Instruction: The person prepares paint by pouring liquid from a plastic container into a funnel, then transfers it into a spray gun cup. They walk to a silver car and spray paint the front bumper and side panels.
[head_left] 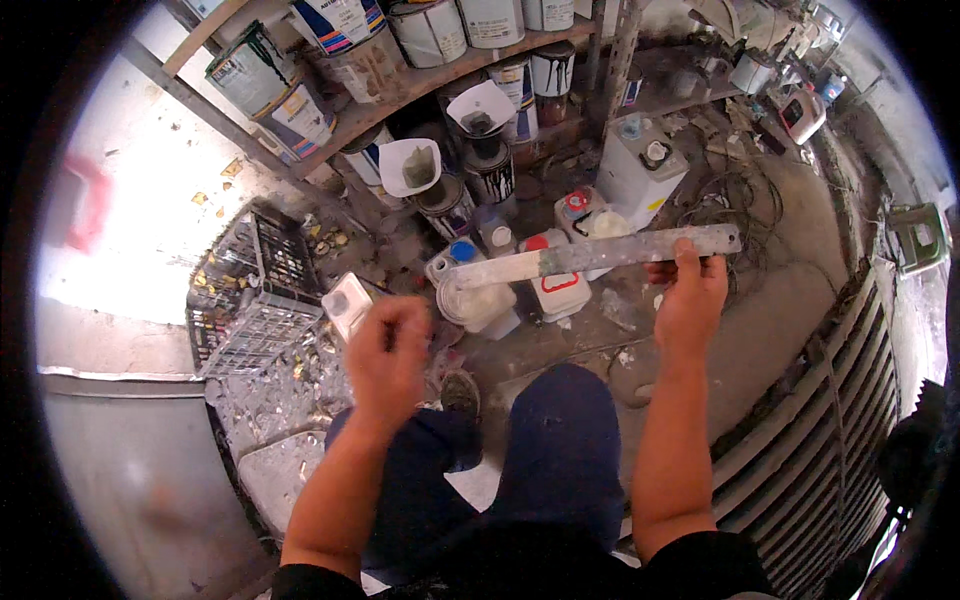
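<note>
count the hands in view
2: left hand, below the long flat stick near its left end; right hand, holding that stick near its right end. No others show.

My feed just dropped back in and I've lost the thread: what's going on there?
A person's right hand grips a long, flat, stained stick near one end, held out across white plastic jugs on the floor. The left hand is curled below the stick's other end; blur hides whether it holds anything. Beyond the jugs, paint cans stand on a shelf.
</note>
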